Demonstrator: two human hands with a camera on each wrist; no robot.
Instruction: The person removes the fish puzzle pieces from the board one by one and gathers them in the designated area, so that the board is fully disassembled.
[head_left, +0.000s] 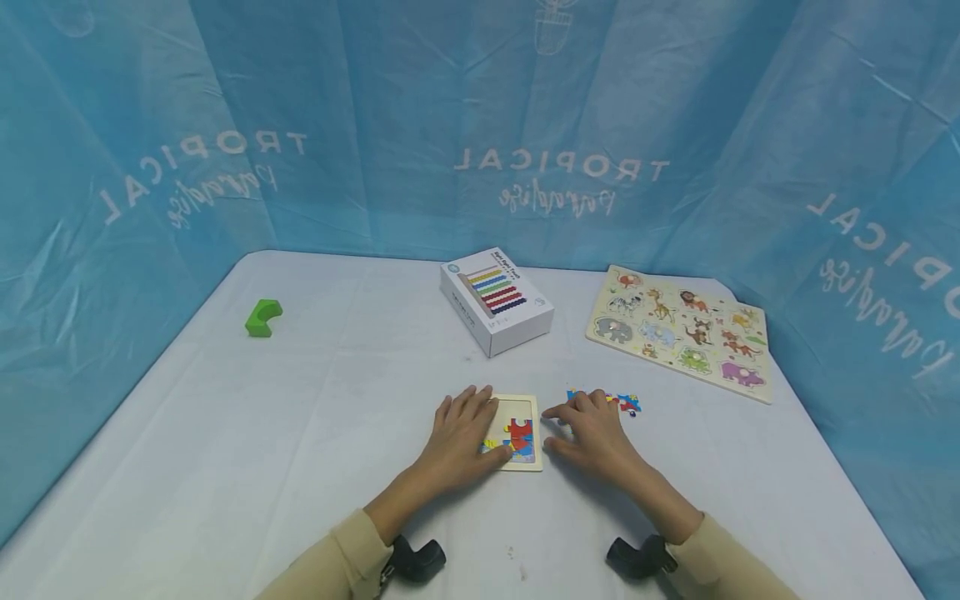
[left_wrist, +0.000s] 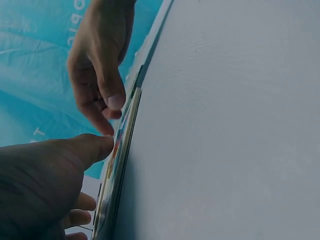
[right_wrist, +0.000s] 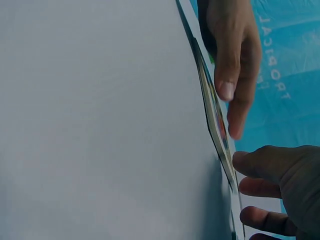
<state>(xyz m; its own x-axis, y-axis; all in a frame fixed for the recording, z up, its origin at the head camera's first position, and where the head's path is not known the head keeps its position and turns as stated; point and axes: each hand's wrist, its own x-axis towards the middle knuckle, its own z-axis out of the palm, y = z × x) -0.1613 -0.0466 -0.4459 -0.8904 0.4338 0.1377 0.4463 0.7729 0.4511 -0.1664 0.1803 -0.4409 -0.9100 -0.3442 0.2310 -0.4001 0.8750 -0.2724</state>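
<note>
A small wooden puzzle tray (head_left: 537,433) lies on the white table, with red, blue and yellow jigsaw pieces (head_left: 521,433) fitted in its lower part. My left hand (head_left: 461,437) rests across the left side of the tray, fingers spread and thumb lying over the pieces. Just right of the tray, my right hand (head_left: 592,437) hovers with bent fingers, its index finger and thumb apart and close to the frame. No piece shows between them. Loose jigsaw pieces (head_left: 628,403) lie behind the right hand, which partly hides them. In the left wrist view the tray (left_wrist: 122,150) appears edge-on.
Behind the tray stands a white box (head_left: 498,302) with a picture of coloured rods. A wooden animal peg board (head_left: 678,333) lies at the back right. A green curved block (head_left: 263,318) sits at the far left. Blue printed cloth (head_left: 405,125) hangs around the table.
</note>
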